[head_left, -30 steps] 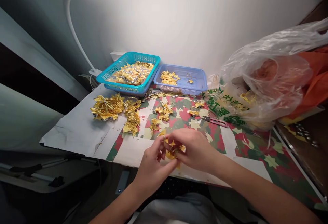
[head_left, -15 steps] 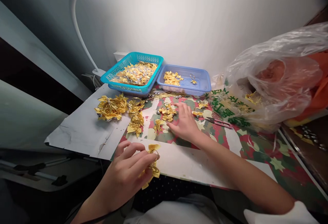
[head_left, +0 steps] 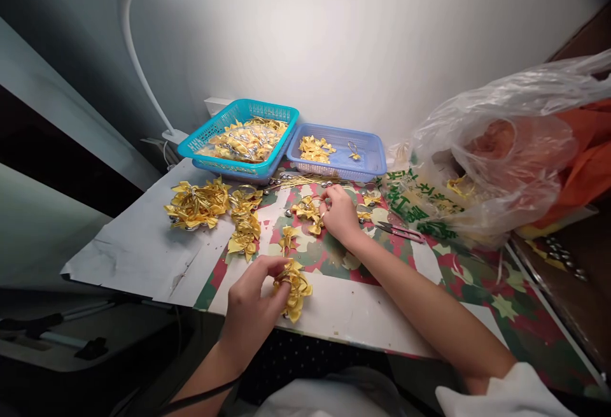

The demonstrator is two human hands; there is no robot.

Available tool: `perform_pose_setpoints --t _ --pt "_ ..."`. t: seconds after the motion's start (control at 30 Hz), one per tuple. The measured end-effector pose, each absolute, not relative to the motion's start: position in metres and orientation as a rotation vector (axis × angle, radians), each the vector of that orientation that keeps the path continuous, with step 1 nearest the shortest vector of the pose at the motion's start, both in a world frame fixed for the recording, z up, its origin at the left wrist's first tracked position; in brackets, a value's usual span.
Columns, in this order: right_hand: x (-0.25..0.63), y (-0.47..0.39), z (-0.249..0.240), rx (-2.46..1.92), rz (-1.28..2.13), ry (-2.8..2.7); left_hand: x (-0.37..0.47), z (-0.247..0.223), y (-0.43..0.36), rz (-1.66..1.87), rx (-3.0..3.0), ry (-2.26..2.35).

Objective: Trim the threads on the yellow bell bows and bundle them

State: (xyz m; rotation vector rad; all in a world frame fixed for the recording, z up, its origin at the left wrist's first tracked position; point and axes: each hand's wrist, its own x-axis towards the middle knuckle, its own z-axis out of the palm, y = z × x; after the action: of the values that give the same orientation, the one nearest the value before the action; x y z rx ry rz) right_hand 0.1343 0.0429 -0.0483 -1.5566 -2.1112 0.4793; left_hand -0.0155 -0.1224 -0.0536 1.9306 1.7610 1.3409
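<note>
My left hand (head_left: 256, 299) is closed around a small cluster of gold ribbon bows (head_left: 296, 289) with thin gold loops, just above the front of the table. Farther back, my right hand (head_left: 340, 214) pinches at the loop of a gold bow in a small group of bows (head_left: 305, 208); its fingertips are partly hidden. A single bow (head_left: 287, 239) lies between the two hands. To the left, a row of bows (head_left: 244, 226) and a larger heap of bows with silver beads (head_left: 196, 204) rest on the table.
Behind stand a turquoise basket (head_left: 185, 145) full of bows and a blue basket (head_left: 370, 161) with fewer. Gold stems (head_left: 298, 181) lie before them. Pink-handled thread snips (head_left: 403, 232) and a bulky plastic bag (head_left: 477, 169) are at right. A lamp (head_left: 136, 54) rises at left.
My left hand has moved up and right over the table with its bows. The right hand's spread fingers have drawn together at the small group of bows. The view has shifted slightly.
</note>
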Motion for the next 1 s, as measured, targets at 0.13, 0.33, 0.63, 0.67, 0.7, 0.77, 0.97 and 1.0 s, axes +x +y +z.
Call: perform_pose_setpoints --t 0.13,0.33,0.63,0.67,0.7,0.77,0.97,1.0 --pt "0.126 0.056 -0.040 -1.694 0.483 -2.148 -0.015 -0.056 -0.116 1.322 2.002 1.847" --pt "0.118 0.064 -0.033 -1.832 0.581 -2.176 -0.017 -0.062 -0.109 1.383 2.107 1.804" --pt "0.129 0.068 -0.035 -1.583 0.565 -2.117 -0.016 -0.072 -0.106 1.571 2.189 1.644" --pt "0.131 0.068 -0.035 -1.524 0.569 -2.110 -0.015 -0.072 -0.106 1.567 2.163 1.704" --pt "0.132 0.069 -0.036 -1.459 0.573 -2.104 -0.015 -0.073 -0.105 1.552 2.139 1.765" --pt "0.136 0.068 -0.037 -1.325 0.577 -2.086 -0.014 -0.074 -0.104 1.498 2.092 1.870" --pt "0.147 0.060 -0.044 -1.056 0.538 -1.949 -0.013 -0.076 -0.101 1.470 2.002 1.912" --pt "0.149 0.060 -0.045 -1.035 0.555 -1.943 -0.013 -0.075 -0.102 1.503 2.023 1.876"
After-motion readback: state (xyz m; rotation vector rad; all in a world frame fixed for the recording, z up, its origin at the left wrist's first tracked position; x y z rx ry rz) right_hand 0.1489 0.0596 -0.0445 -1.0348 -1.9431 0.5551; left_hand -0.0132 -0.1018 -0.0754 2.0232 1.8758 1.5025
